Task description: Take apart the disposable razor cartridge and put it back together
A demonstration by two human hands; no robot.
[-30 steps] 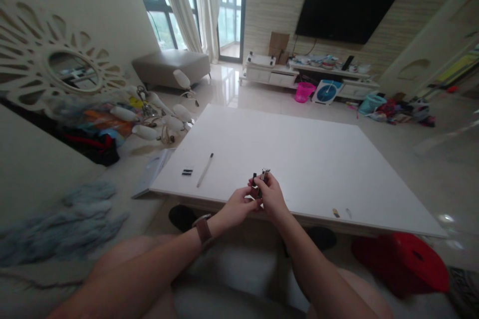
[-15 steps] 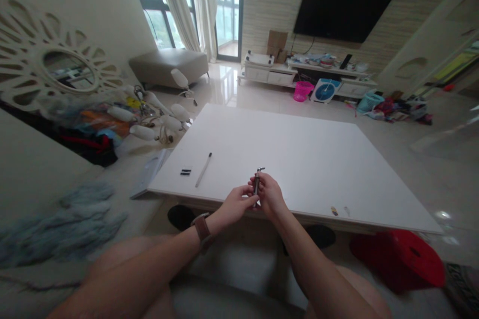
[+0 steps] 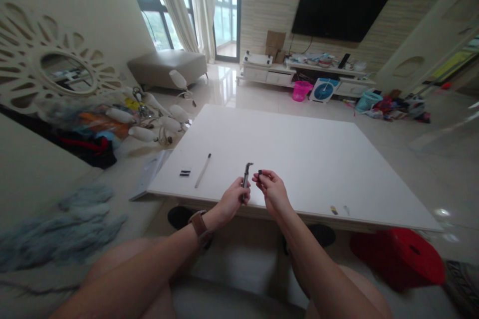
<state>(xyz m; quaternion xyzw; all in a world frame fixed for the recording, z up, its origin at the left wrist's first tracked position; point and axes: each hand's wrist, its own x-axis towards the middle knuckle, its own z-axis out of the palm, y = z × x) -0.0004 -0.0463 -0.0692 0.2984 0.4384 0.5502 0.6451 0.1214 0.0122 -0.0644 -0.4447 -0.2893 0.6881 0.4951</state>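
Observation:
My left hand (image 3: 232, 198) is closed round a small metal tool (image 3: 246, 173) with a bent tip, held upright over the near edge of the white board (image 3: 299, 154). Just to its right, my right hand (image 3: 272, 190) pinches a small black piece (image 3: 259, 174) between thumb and fingers. The two hands are slightly apart. A brown watch strap (image 3: 198, 224) sits on my left wrist. Farther left on the board lie a thin white stick (image 3: 202, 170) and a small black part (image 3: 185, 173).
A red stool (image 3: 398, 259) stands below the board's right corner. A chandelier with white shades (image 3: 157, 119) and clutter lie to the left by a round mirror (image 3: 63, 70). Blue-grey yarn (image 3: 56, 224) lies near my left knee. Two tiny bits (image 3: 339, 209) rest near the board's front edge.
My hands have drawn apart: the small black piece has come away in the right hand, and the metal tool has stayed in the left, shifted slightly left.

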